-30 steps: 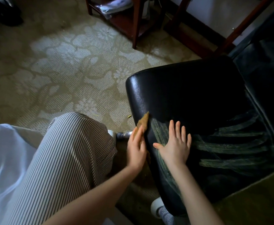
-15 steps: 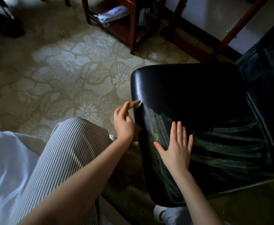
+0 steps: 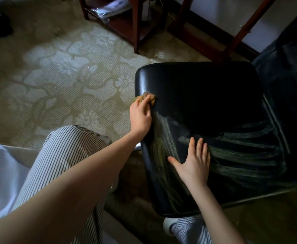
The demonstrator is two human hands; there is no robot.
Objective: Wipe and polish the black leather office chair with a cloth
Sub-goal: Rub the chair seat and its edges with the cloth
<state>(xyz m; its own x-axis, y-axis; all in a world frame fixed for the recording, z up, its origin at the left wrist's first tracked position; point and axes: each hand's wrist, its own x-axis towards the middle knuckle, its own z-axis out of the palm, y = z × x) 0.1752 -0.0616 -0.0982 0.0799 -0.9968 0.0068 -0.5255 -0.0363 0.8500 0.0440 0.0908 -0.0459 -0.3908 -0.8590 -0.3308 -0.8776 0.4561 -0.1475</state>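
The black leather chair seat fills the right half of the view, with pale wipe streaks across its near part. My left hand grips a small brownish cloth and presses it against the seat's left edge, near the far corner. Flat on the streaked leather near the front lies my right hand, fingers straight and spread. The chair's back rises dark at the far right.
A patterned beige carpet covers the floor to the left. Dark red wooden furniture legs and a low shelf stand at the top. My striped trouser leg is at the lower left, close to the chair.
My left hand has slid the cloth along the seat's left edge, away from me toward the far corner. The right hand stays flat on the seat.
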